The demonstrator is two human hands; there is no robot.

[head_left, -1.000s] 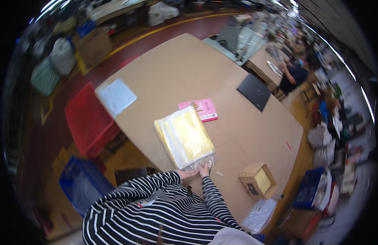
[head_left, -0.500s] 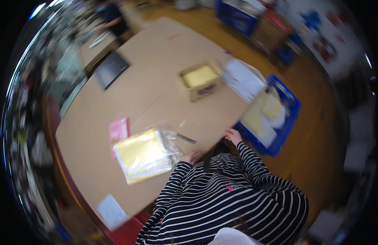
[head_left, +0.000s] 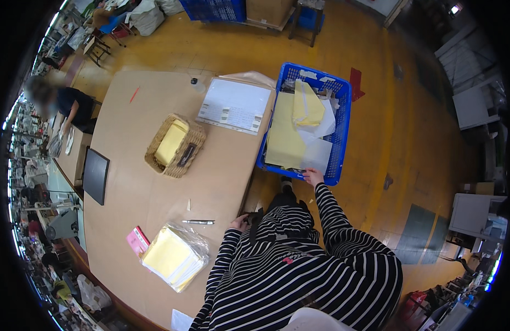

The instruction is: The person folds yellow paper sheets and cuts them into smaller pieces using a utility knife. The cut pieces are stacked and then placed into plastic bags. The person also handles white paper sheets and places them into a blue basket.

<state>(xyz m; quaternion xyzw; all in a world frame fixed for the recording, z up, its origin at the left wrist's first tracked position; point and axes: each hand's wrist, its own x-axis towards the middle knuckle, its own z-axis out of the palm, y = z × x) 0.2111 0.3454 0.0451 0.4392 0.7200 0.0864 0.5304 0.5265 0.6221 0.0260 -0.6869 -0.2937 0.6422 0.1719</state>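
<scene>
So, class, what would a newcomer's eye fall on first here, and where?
Probably the bright blue crate, beside the right edge of the table, holding yellow and white sheets, with the right fingers at its near rim. Next might come the wicker basket on the tabletop and, lower in the view, the plastic-wrapped yellow stack beside a pink packet.

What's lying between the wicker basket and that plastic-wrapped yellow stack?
In the head view, a small pale scrap and a slim pen-like tool lie between basket and stack.
</scene>
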